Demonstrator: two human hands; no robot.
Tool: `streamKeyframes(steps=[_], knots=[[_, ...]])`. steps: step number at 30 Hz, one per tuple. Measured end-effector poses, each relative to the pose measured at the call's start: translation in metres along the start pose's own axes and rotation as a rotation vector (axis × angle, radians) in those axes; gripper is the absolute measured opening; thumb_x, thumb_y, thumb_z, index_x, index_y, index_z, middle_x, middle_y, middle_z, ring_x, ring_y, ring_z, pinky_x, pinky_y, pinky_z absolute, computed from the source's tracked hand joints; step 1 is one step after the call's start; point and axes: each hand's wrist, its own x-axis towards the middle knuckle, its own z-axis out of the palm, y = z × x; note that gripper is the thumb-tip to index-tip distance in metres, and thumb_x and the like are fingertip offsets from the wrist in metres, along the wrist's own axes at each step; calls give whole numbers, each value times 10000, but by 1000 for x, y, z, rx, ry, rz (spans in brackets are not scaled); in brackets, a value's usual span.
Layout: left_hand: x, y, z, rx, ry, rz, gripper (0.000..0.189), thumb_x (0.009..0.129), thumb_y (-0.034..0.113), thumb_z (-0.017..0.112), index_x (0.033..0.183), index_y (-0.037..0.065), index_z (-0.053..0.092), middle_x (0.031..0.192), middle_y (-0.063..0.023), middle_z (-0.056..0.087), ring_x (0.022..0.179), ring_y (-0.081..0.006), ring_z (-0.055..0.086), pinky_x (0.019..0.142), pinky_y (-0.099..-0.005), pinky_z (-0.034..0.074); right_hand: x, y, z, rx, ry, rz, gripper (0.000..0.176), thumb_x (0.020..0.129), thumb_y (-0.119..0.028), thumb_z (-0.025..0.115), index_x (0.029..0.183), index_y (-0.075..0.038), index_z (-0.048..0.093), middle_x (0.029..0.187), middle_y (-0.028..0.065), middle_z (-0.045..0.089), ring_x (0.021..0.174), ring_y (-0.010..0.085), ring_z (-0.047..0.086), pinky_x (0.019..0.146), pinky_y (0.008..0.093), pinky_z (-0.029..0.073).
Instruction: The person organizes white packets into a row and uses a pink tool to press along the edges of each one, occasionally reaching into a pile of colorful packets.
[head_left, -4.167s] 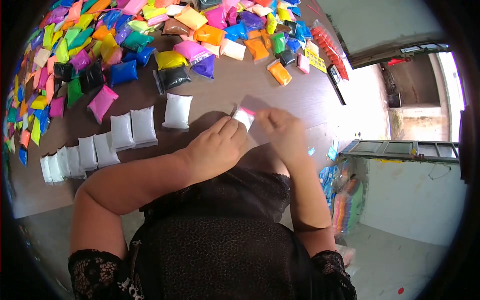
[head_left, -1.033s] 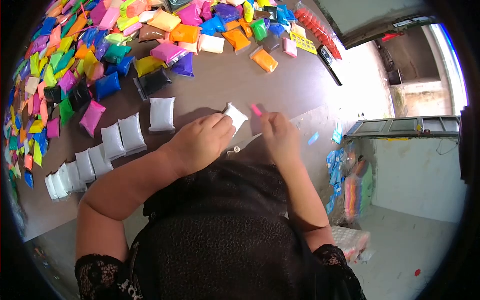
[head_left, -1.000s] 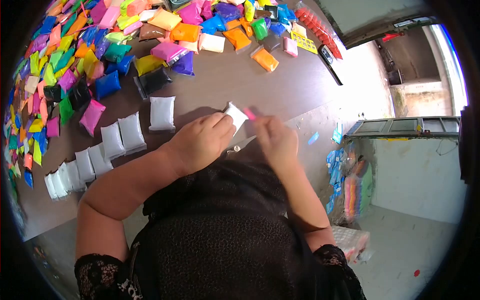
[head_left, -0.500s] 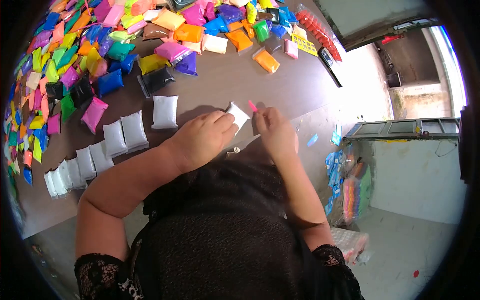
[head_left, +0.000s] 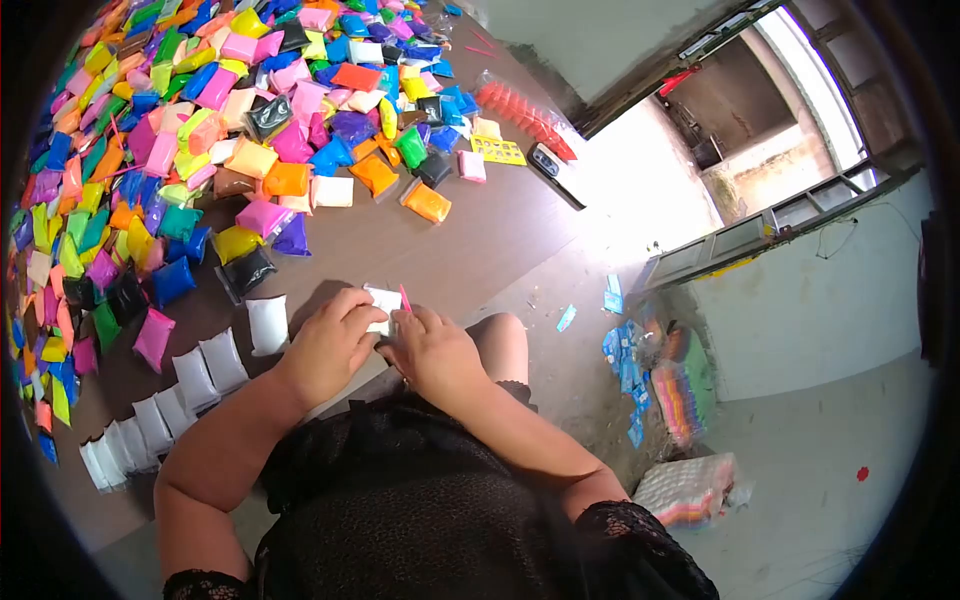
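A small white packet [head_left: 383, 303] is between my hands at the table's near edge. My left hand [head_left: 328, 340] grips its left side with bent fingers. On its right side, my right hand [head_left: 436, 352] presses in close, its fingers curled. A thin pink plastic stick [head_left: 405, 297] pokes up from those right fingers; its lower end is hidden. Left of my hands, similar filled white packets [head_left: 268, 326] lie in a slanting row that runs toward the table's left corner.
Many colourful packets [head_left: 290, 140] cover the far and left parts of the brown table [head_left: 350, 255]. Near its far right edge lie a bag of red pieces [head_left: 525, 118], a yellow card [head_left: 498, 149] and a phone-like dark object [head_left: 546, 160]. Blue wrappers [head_left: 625, 360] litter the floor.
My right hand has come in against the white packet, with the pink stick still in its fingers. The head view has swung, so the table sits lower and further left.
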Motion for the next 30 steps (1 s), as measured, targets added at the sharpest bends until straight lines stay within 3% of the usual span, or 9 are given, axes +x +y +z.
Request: streamKeyframes(steps=[6, 7, 9, 11, 13, 16, 20, 23, 30], knots=[[-1, 4, -4, -237, 227, 70, 249, 811, -13, 665, 1053, 27, 621, 1084, -153, 597, 973, -330, 604, 832, -397, 503, 16, 1, -21, -141, -66, 37, 386, 880, -262, 639, 1180, -28, 577, 1004, 120, 640, 859, 316, 641, 693, 410, 518], [4, 10, -13, -211, 356, 135, 241, 818, -18, 661, 1054, 19, 625, 1077, -160, 608, 967, -326, 604, 837, -390, 498, 21, 3, -25, -8, 111, -21, 273, 885, -256, 661, 1014, -17, 644, 831, 114, 629, 656, 238, 608, 574, 374, 503], [4, 6, -21, -139, 438, 146, 232, 819, -37, 651, 1045, 15, 640, 1088, -161, 615, 968, -318, 605, 852, -384, 481, 30, 1, -45, 609, -157, 382, 251, 907, -269, 672, 961, -24, 675, 721, 69, 592, 594, 155, 535, 560, 342, 463], [4, -4, -13, -180, 400, 112, 190, 841, 20, 658, 1030, 21, 647, 1085, -135, 620, 962, -322, 604, 845, -388, 480, 37, 27, -38, 863, -507, 500, 320, 941, -363, 631, 976, -49, 677, 717, 28, 579, 667, 123, 529, 613, 302, 435], [3, -13, -7, -148, 209, 78, 191, 837, 39, 668, 1026, 25, 646, 1088, -127, 618, 980, -316, 600, 866, -385, 481, 40, 38, -20, 844, -513, 455, 345, 933, -379, 638, 976, -38, 661, 718, 65, 578, 651, 141, 535, 620, 320, 451], [1, -16, -4, -45, -46, 96, 210, 816, 81, 684, 1019, 38, 651, 1083, -109, 614, 1006, -315, 588, 891, -393, 478, 46, 27, -21, 239, -341, 383, 366, 922, -359, 637, 992, 0, 647, 836, 174, 652, 743, 290, 642, 703, 387, 489], [-4, -7, 1, 172, -143, 148, 274, 791, 111, 664, 1057, 48, 650, 1129, -89, 591, 1080, -285, 556, 937, -386, 467, 34, 42, -11, 252, -42, 340, 276, 945, -246, 597, 1091, -15, 630, 939, 183, 667, 856, 298, 655, 772, 384, 493], [-8, 7, 1, 334, -126, 171, 290, 812, 122, 622, 1089, 40, 640, 1152, -95, 574, 1104, -273, 542, 970, -375, 457, 25, 39, -16, 536, 19, 446, 201, 959, -160, 576, 1126, -49, 590, 883, 171, 663, 823, 340, 658, 724, 411, 496], [-10, 17, 8, 586, -123, 263, 335, 835, 121, 573, 1132, -30, 606, 1188, -132, 557, 1142, -270, 526, 1023, -369, 432, 18, 50, -13, 472, -29, 407, 260, 958, -154, 589, 1206, -74, 583, 868, 144, 664, 820, 281, 667, 735, 351, 505]])
